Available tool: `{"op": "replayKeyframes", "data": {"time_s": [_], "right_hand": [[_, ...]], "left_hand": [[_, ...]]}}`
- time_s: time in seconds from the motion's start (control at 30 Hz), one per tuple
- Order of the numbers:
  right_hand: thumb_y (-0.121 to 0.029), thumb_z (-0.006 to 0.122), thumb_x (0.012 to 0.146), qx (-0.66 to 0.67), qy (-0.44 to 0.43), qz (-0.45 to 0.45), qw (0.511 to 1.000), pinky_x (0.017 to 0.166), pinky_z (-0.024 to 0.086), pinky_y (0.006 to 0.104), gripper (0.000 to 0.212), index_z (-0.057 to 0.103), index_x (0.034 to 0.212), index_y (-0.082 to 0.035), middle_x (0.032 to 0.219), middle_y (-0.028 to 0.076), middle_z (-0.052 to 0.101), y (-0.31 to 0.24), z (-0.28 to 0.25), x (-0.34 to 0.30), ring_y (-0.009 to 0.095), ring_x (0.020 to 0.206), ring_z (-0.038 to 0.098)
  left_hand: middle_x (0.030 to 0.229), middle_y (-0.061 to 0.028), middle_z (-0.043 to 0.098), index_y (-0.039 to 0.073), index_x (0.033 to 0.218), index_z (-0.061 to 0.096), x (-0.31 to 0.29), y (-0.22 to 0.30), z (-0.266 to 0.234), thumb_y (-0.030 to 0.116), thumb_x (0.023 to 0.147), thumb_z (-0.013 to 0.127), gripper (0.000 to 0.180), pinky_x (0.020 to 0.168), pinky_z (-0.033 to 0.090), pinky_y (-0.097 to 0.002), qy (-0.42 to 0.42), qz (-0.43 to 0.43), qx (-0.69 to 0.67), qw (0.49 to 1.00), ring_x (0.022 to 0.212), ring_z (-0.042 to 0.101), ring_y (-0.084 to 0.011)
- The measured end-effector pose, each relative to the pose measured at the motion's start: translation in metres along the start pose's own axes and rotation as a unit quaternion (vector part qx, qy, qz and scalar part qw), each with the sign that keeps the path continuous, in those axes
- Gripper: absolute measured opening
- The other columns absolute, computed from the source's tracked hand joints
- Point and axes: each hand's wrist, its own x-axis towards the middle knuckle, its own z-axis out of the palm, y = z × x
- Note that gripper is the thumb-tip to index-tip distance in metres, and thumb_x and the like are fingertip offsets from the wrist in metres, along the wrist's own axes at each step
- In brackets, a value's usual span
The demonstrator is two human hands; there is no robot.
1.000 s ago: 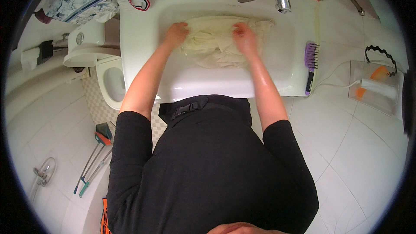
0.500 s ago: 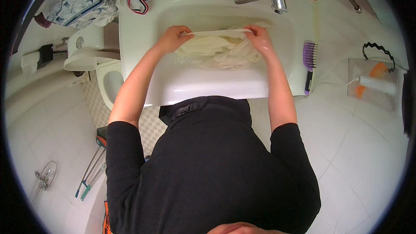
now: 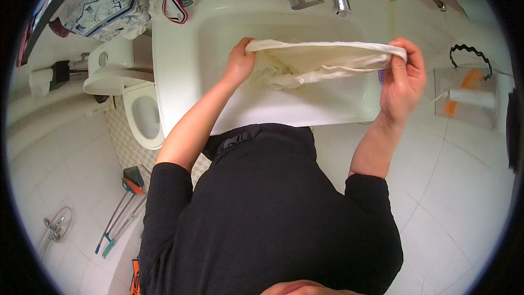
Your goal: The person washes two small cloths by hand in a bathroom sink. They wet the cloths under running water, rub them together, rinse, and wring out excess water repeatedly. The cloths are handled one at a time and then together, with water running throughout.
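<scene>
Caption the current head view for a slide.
Left hand and right hand hold a pale cloth by its edge, spread between them over a white sink.

White tiled walls lined the bathroom, with a shower tap at lower left. A white toilet stood beside the pale sink, beige checkered floor showed below, and light gleamed.
</scene>
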Motion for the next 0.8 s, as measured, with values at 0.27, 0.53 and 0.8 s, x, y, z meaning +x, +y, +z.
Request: {"op": "replayKeyframes", "data": {"time_s": [0.27, 0.53, 0.8], "right_hand": [[-0.004, 0.044, 0.090, 0.173, 0.058, -0.106, 0.978, 0.086, 0.046, 0.0404, 0.021, 0.051, 0.109, -0.005, 0.103, 0.012, 0.058, -0.044, -0.039, -0.009, 0.024, 0.097, 0.055], [-0.019, 0.040, 0.092, 0.106, 0.162, -0.206, 0.959, 0.076, 0.052, 0.0452, 0.022, 0.051, 0.107, -0.007, 0.094, 0.015, 0.060, -0.063, -0.066, -0.003, 0.029, 0.085, 0.059], [-0.005, 0.047, 0.085, -0.188, -0.091, 0.075, 0.975, 0.088, 0.040, 0.0299, 0.029, 0.061, 0.110, -0.009, 0.114, 0.007, 0.058, 0.124, -0.011, -0.028, 0.017, 0.101, 0.054]], "left_hand": [[0.089, -0.0023, 0.061, 0.002, 0.103, 0.057, -0.037, 0.167, -0.051, 0.006, 0.086, 0.043, 0.022, 0.074, 0.043, -0.0243, -0.056, 0.156, -0.282, 0.945, 0.084, 0.054, -0.0100], [0.111, -0.0106, 0.054, -0.001, 0.120, 0.045, -0.066, 0.212, -0.092, 0.022, 0.087, 0.047, 0.040, 0.086, 0.045, -0.0303, -0.112, 0.241, -0.438, 0.859, 0.102, 0.054, -0.0183], [0.099, -0.0142, 0.061, 0.004, 0.115, 0.050, -0.009, 0.085, -0.057, 0.006, 0.080, 0.046, 0.036, 0.086, 0.044, -0.0323, -0.059, 0.081, 0.068, 0.993, 0.096, 0.058, -0.0276]]}}
